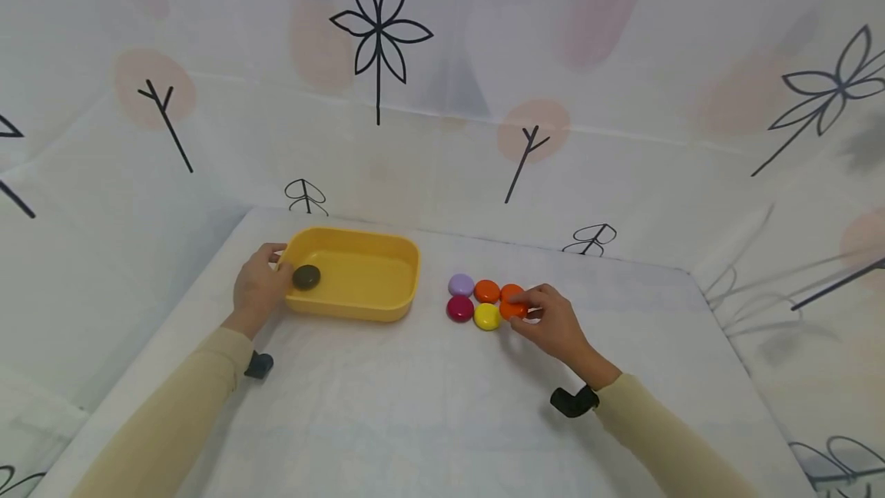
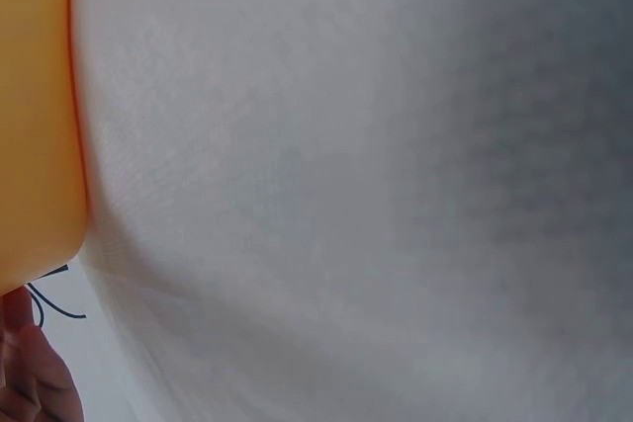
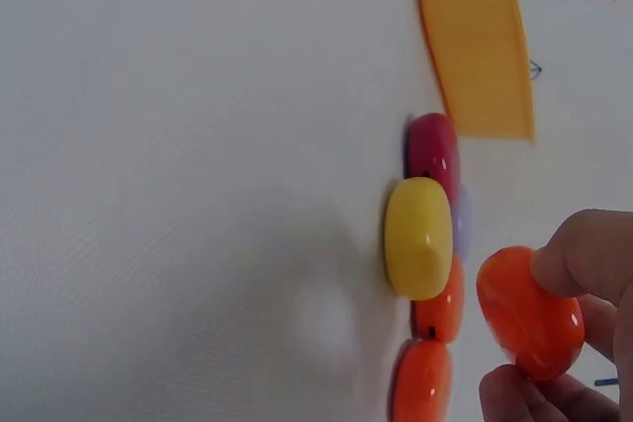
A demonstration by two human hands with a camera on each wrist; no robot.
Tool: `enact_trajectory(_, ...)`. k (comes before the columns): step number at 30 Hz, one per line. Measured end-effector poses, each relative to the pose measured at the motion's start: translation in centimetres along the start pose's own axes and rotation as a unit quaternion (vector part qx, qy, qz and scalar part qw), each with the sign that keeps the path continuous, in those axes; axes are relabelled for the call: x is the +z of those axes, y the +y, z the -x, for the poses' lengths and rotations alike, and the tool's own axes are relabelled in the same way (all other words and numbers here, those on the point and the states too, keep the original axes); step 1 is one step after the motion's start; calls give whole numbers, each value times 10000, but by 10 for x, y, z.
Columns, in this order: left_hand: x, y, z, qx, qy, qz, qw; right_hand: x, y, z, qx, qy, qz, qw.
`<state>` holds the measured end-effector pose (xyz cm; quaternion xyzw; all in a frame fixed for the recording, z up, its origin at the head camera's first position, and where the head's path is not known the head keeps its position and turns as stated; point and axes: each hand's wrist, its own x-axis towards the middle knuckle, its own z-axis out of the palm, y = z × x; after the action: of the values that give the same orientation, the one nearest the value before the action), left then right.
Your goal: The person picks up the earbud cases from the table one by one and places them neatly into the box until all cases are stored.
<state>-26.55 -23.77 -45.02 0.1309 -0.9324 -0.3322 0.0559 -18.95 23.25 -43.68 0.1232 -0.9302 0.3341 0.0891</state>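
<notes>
My right hand (image 1: 549,321) pinches a glossy orange-red bead (image 3: 531,313) between thumb and fingers, raised off the table in the right wrist view. Close by lie a lilac bead (image 1: 461,285), a crimson bead (image 1: 459,309), a yellow bead (image 1: 487,317) and an orange bead (image 1: 487,291). Another orange-red bead (image 3: 422,382) sits at the end of this group, partly covered by the held one in the head view. At the left, my left hand (image 1: 263,283) grips the end of a yellow plastic tray (image 1: 359,310). Inside that end rests a dark olive bead (image 1: 306,277).
The white cloth-covered table (image 1: 387,406) runs back to a patterned fabric backdrop (image 1: 442,160) with black plant drawings. Dark wrist-worn devices (image 1: 575,402) hang below both wrists. The tray stands left of the bead group, with bare cloth between them.
</notes>
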Motion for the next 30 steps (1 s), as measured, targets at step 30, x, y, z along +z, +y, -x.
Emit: enact_trajectory(30,-2,3,2,0,3,29,10000,12,16,2,683,-410,675,9945)
